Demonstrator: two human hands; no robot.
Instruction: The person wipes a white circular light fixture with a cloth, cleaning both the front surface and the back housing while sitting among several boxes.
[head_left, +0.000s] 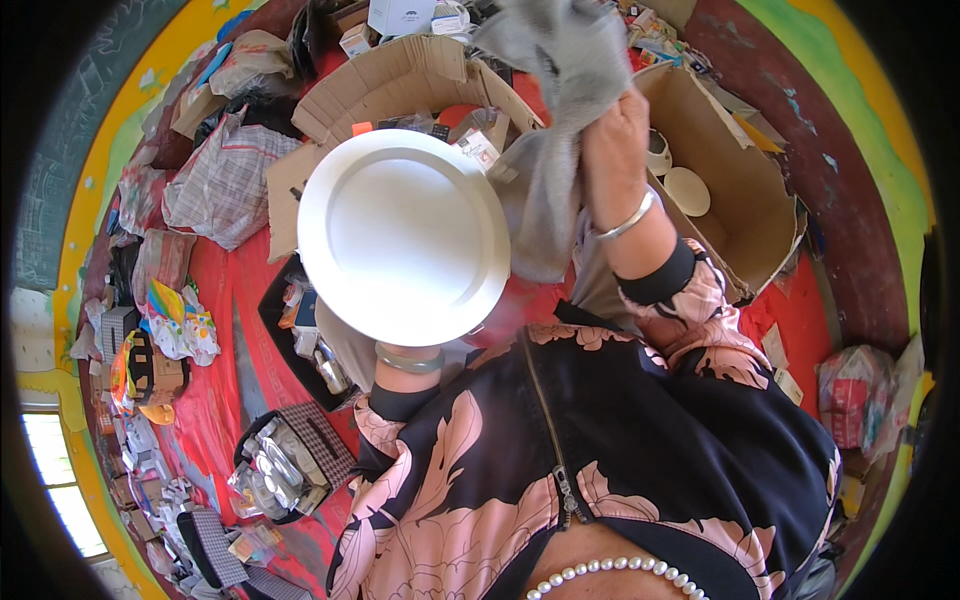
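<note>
A large round white plate (405, 235) with a wide rim faces up in front of me. My left hand (410, 353) holds it from beneath. The plate hides nearly all of that hand's fingers, and a pale bangle circles the wrist. To the right, my right hand (616, 135) is raised and closed on a grey cloth (575, 75). One part of the cloth bunches above the fist, while another hangs down beside the plate, apart from its face. A silver bangle sits on the right wrist.
An open cardboard box (745, 215) at the right holds round white pieces (687, 190). Behind the plate stands another carton (385, 82) of mixed goods. Left are a black bin (290, 330), a checked basket (320, 440) of packets and a plaid bag (225, 185) on red floor covering (215, 400).
</note>
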